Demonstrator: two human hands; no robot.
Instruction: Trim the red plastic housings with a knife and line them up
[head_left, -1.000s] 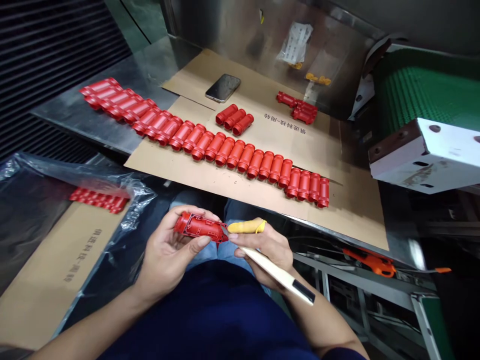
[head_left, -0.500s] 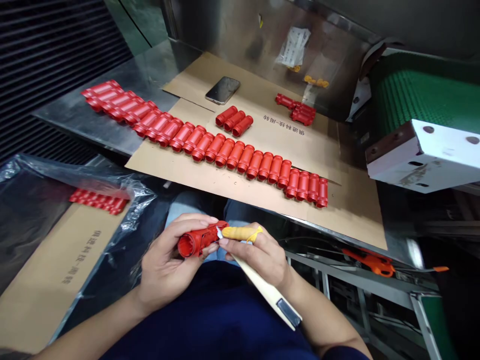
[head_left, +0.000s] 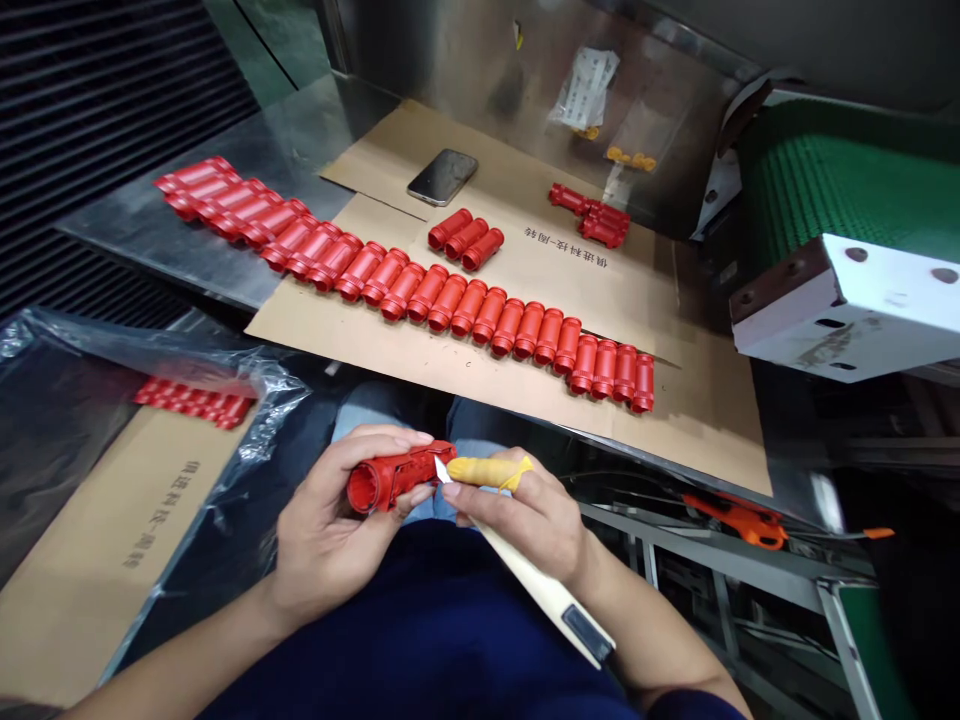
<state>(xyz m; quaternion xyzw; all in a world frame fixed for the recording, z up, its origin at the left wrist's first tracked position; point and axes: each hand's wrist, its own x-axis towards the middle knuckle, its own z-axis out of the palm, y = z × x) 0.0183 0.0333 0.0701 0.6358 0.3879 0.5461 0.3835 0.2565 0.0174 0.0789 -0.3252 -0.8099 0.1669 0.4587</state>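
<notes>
My left hand [head_left: 330, 525] is wrapped round a red plastic tube-shaped part [head_left: 394, 477], its round open end pointing left toward me. My right hand [head_left: 529, 515] grips a cream-handled knife [head_left: 544, 590], and the small blade tip touches the right end of the part. A yellow finger cot [head_left: 487, 470] covers my right index finger, which lies along the blade. Both hands are over my lap, in front of the table edge.
A long row of several red parts [head_left: 450, 300] lies on cardboard [head_left: 697, 400] on the metal table, with smaller groups [head_left: 465, 238] [head_left: 592, 215] behind and a phone [head_left: 442, 176]. A plastic-lined box [head_left: 112, 500] holding red parts stands at the left. A green conveyor [head_left: 847, 190] is at the right.
The part has been turned in my left hand from its open inner side facing up to its round end facing me. The knife blade stays at its right end.
</notes>
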